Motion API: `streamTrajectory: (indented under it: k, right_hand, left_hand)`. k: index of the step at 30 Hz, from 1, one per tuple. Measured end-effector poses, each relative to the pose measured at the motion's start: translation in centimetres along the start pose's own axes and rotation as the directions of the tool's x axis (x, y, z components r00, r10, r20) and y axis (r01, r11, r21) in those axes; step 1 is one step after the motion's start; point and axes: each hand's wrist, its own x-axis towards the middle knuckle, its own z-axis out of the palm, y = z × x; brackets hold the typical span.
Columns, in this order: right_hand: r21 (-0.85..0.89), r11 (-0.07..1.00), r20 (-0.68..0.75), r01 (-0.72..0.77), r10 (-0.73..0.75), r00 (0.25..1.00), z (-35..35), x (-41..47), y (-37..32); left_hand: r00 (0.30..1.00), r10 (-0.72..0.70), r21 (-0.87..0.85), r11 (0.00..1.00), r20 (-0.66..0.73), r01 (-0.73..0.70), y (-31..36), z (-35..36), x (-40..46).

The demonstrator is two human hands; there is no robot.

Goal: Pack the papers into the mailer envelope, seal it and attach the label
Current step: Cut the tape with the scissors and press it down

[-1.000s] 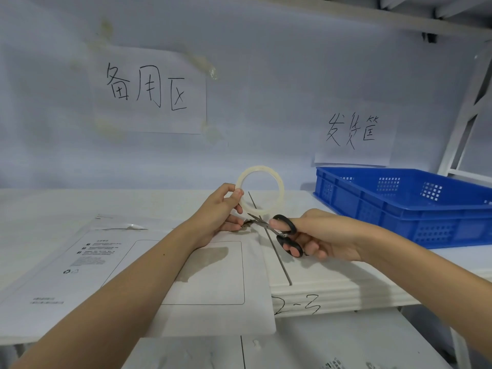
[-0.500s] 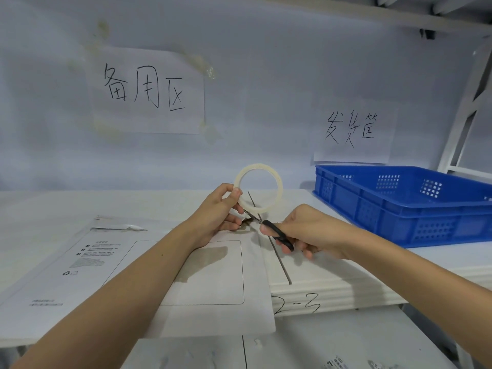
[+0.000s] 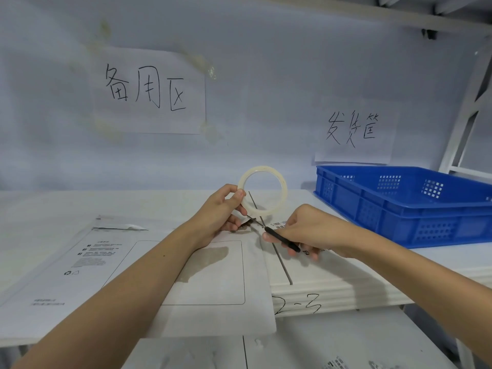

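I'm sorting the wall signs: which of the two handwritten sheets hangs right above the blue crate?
The smaller right-hand sheet, directly above the blue crate. The larger left-hand sheet hangs higher, with only tabletop below.

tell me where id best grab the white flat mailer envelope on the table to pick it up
Probably the near right corner of the white flat mailer envelope: it overhangs the white table's front edge, so fingers can pinch it from below and in front. The rest lies flat, and the left forearm crosses its middle.
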Motion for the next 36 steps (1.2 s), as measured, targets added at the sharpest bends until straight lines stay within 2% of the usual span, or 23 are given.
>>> streamTrajectory:
  k: [11,16,22,27,33,36]
  right_hand:
    - [-0.139,0.990,-0.108,0.019,-0.034,0.994,0.74,-0.05,-0.48]
    - [-0.114,0.993,-0.111,0.033,-0.046,0.993,0.94,0.42,-0.38]
    - [0.050,0.998,-0.036,0.036,-0.034,0.999,0.42,0.50,-0.52]
    - [0.112,0.993,0.012,0.049,-0.050,0.999,0.55,0.64,-0.42]
    - [0.102,0.994,0.007,0.041,-0.042,0.999,0.43,0.52,-0.33]
    - [0.033,0.999,0.045,-0.004,0.002,0.999,0.17,-0.06,-0.22]
  left_hand:
    - [1.000,-0.001,-0.023,1.000,0.006,0.001,0.04,-0.08,-0.02]
    - [1.000,0.005,-0.021,1.000,0.010,-0.005,-0.06,-0.05,-0.04]
    - [1.000,0.009,-0.018,1.000,0.014,-0.008,-0.12,-0.11,0.05]
    - [1.000,0.017,-0.007,1.000,0.022,-0.017,0.00,-0.07,-0.08]
    - [1.000,0.011,-0.030,1.000,0.021,-0.011,0.01,0.00,-0.08]
    - [1.000,0.010,-0.055,0.998,0.001,-0.010,0.00,-0.02,-0.07]
